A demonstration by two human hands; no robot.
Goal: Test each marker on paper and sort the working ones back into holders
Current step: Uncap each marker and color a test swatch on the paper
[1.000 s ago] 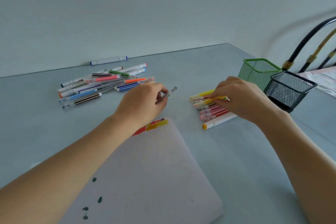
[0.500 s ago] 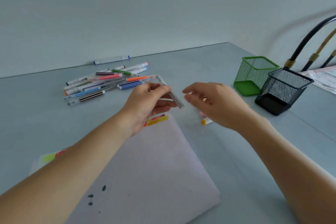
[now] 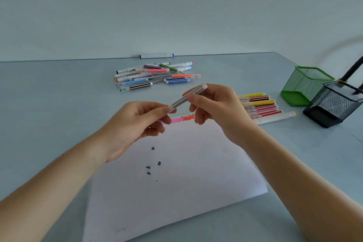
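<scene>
A slim grey marker (image 3: 183,98) is held in the air above the white paper (image 3: 176,173), tilted up to the right. My left hand (image 3: 137,124) pinches its lower end, and my right hand (image 3: 214,106) pinches its upper part near the cap. The paper carries a few dark ink dots (image 3: 153,163). A loose pile of markers (image 3: 155,75) lies at the back, and a neat row of markers (image 3: 259,106) lies to the right of my right hand. A green mesh holder (image 3: 306,86) and a black mesh holder (image 3: 334,104) stand at the far right.
A single white marker with blue ends (image 3: 156,56) lies against the wall. A pink and orange strip (image 3: 182,118) peeks out at the paper's far edge. Dark cables (image 3: 351,70) rise behind the holders. The grey table (image 3: 49,114) stretches to the left.
My right hand left the row of markers and came to the grey marker that my left hand lifted. Both hands now hold it over the paper.
</scene>
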